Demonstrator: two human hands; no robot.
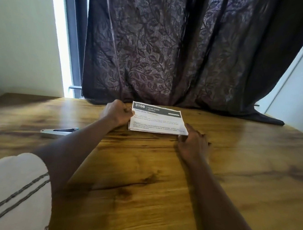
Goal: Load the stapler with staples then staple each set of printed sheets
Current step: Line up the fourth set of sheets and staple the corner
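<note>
Hands at opposite edges of printed sheets, stapler apart.

sleeve: short white sleeve on the left upper arm, crossed by two thin dark parallel stripes
forearms: both bare
left hand: bare
right hand: bare

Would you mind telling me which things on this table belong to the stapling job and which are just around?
Job: stack of printed sheets, held at its edges by the left hand and right hand; stapler.

Just around: dark leaf-patterned curtain, wooden table.
</note>
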